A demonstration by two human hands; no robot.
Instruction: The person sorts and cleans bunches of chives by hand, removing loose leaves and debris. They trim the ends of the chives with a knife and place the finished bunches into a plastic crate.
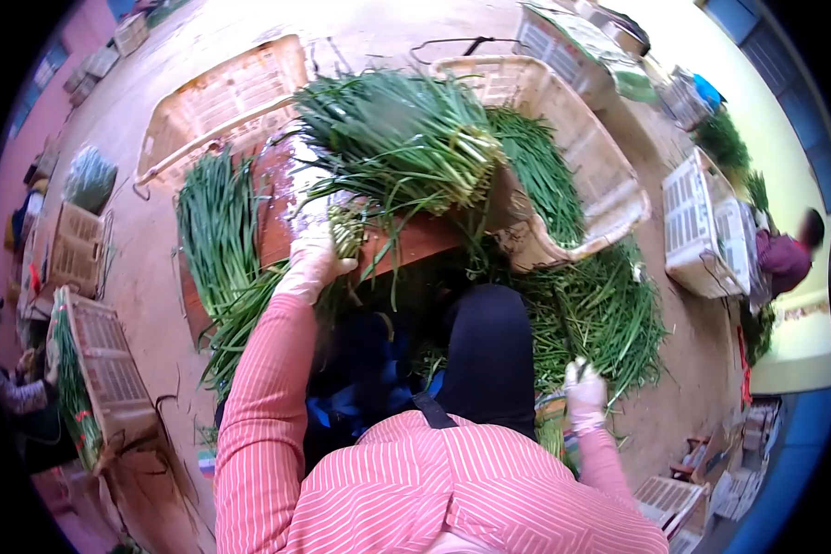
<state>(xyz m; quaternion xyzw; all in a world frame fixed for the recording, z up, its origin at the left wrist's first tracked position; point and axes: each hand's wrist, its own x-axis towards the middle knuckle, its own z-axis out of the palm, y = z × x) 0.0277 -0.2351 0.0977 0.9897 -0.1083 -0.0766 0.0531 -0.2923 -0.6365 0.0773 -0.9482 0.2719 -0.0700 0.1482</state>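
Observation:
My left hand (313, 265), in a pale glove, is over a bundle of green chives (347, 229) on the reddish-brown board. The thumb sticks out to the right, the cut stalk ends show beside the fingers, and the leaves trail to the lower left. Low on my right side, my gloved right hand (585, 395) has its fingers curled at the edge of a loose heap of greens (600, 314). A small dark thing shows at its fingertips, too small to name. A large pile of chives (402, 138) lies across the board's far side.
Another row of chives (217, 235) lies on the board's left part. A plastic crate (600, 175) with greens stands at the right; another crate (222, 97) is behind the board. A person (787, 251) sits far right near a white crate (702, 226). Further left stands a crate (111, 369).

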